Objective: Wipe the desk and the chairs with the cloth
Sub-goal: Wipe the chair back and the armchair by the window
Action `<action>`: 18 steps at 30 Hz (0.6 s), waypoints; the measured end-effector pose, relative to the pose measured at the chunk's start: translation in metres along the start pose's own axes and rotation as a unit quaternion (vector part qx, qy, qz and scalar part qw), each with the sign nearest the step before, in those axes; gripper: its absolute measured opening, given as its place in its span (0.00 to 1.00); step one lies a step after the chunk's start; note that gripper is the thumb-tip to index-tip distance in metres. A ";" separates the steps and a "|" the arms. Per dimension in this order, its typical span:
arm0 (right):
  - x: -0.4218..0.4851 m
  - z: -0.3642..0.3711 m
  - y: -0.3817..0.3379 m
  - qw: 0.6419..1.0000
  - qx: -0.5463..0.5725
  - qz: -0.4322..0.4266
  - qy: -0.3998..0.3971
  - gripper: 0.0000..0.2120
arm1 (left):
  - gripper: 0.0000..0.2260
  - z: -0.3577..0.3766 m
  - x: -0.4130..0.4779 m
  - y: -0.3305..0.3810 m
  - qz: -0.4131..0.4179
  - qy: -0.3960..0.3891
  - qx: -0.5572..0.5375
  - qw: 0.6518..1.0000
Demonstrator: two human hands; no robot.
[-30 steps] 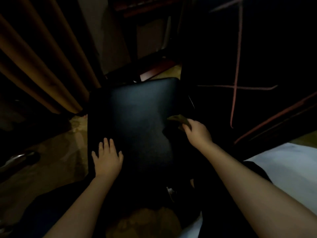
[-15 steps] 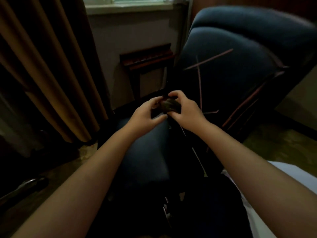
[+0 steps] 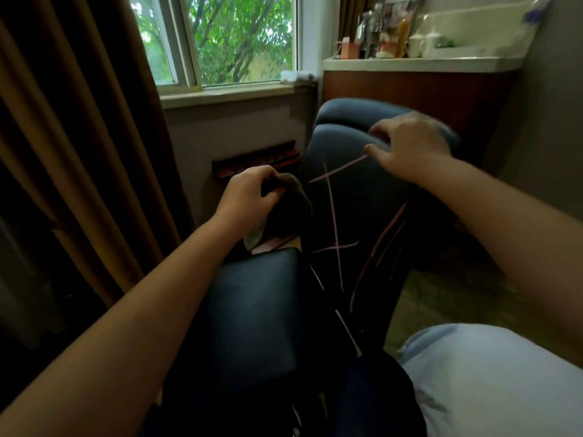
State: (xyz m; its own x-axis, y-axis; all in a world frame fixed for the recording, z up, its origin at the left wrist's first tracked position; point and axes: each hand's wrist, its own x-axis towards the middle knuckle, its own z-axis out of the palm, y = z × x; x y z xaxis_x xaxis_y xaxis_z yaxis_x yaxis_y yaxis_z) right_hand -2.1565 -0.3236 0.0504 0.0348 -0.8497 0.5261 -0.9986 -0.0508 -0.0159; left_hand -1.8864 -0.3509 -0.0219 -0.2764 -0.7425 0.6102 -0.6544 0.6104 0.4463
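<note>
Now chair step: left hand (image 3: 249, 192) clutches cloth (image 3: 291, 197); right hand (image 3: 410, 146) on backrest (image 3: 362, 203), blurred, grip unclear; next, bring cloth to backrest.

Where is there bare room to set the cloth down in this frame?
The chair seat, in front of the backrest, is bare. The window sill is mostly bare. The counter at upper right is crowded with bottles.
</note>
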 end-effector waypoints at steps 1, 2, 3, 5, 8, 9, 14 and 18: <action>0.002 -0.003 0.010 0.999 -0.047 0.018 0.017 0.20 | 0.06 0.000 0.003 0.004 0.004 0.002 0.002 1.000; 0.004 -0.007 0.019 0.995 -0.083 0.040 0.029 0.20 | 0.07 0.000 0.007 0.008 0.008 0.002 0.005 1.000; 0.007 -0.009 0.028 0.992 -0.101 0.067 0.030 0.21 | 0.07 0.000 0.010 0.013 0.009 0.002 0.009 1.000; 0.011 -0.008 0.042 0.988 -0.083 0.133 0.003 0.23 | 0.08 0.001 0.014 0.021 0.015 -0.004 0.010 1.000; 0.007 0.002 0.047 0.980 -0.021 0.199 -0.010 0.25 | 0.08 0.005 0.017 0.028 0.037 -0.017 0.017 0.999; 0.005 0.006 0.045 0.979 -0.016 0.203 0.009 0.25 | 0.07 0.007 0.017 0.029 0.045 -0.021 0.019 0.999; 0.005 0.005 0.015 0.983 -0.039 0.171 0.061 0.23 | 0.07 0.009 0.020 0.026 0.054 -0.035 0.023 0.998; -0.010 0.000 0.005 0.983 -0.061 0.164 0.060 0.24 | 0.08 0.009 0.029 0.032 0.046 -0.024 0.015 0.999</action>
State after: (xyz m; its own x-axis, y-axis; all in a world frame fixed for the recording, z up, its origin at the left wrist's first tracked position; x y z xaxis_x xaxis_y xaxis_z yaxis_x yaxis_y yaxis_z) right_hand -2.1623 -0.3156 0.0450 -0.2868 -0.7412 0.6069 -0.9531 0.2844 -0.1030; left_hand -1.9219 -0.3549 0.0041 -0.3694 -0.6964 0.6153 -0.6458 0.6685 0.3688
